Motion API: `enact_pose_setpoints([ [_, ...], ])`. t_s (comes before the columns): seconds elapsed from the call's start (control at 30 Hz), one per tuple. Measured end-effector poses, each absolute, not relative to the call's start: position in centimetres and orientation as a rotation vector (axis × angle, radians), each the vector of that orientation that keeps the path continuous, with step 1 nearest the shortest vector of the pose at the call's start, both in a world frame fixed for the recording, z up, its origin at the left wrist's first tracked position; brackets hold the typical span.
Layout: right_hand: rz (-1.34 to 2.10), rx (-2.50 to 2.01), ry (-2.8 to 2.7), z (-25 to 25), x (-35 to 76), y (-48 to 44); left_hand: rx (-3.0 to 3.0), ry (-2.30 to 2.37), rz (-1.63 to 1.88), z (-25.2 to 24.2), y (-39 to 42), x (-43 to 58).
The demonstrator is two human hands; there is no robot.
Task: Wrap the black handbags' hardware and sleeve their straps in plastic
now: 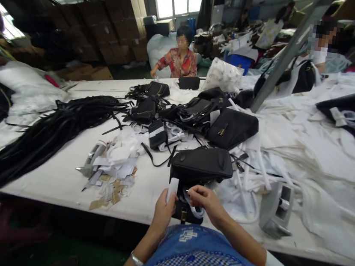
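Observation:
My left hand point(164, 211) is closed around a small white strip point(173, 188), perhaps paper or card, which stands up from the fingers. My right hand point(205, 200) is pinched, with a tiny shiny thing at its fingertips that is too small to name. Below and between the hands lies a black bag point(191, 214) with a gold-coloured clasp near the table's front edge, and a clear loop of plastic shows by it. Just beyond the hands rests another black bag point(204, 162), lying on the table.
Tape dispensers point(277, 212) stand right and left, the left one beside paper scraps point(112, 189). Long black straps point(54, 135) stretch across the left. More black bags point(232, 129) and white wrapping point(314, 175) cover the middle and right. A metal post point(280, 59) rises there. A person point(181, 60) sits opposite.

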State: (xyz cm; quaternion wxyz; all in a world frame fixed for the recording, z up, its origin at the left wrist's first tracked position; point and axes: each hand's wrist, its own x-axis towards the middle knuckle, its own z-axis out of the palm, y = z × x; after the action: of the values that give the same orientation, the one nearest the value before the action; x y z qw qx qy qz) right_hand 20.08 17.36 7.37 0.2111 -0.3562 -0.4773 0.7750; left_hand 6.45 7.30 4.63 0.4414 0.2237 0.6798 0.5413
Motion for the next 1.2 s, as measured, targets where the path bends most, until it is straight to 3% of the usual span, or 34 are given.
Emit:
enact_pose_setpoints([
  [0.33, 1.734, -1.147, -1.972, 5.0, 15.2, 18.7, 0.628, 1.781, 1.377, 4.3, 6.6, 6.4],
  [0.57, 2.124, -0.91, -1.723, 4.5, 16.7, 18.8, 0.438, 1.545, 1.389, 5.7, 6.5, 6.9],
  [0.93, 2.025, -1.019, -1.786, 4.4, 16.8, 19.1, 0.487, 1.631, 1.353, 5.6, 6.5, 6.9],
  [1.2, 2.237, -0.996, -1.529, 4.5, 17.8, 18.9, 0.376, 1.52, 1.386, 6.9, 6.6, 7.1],
])
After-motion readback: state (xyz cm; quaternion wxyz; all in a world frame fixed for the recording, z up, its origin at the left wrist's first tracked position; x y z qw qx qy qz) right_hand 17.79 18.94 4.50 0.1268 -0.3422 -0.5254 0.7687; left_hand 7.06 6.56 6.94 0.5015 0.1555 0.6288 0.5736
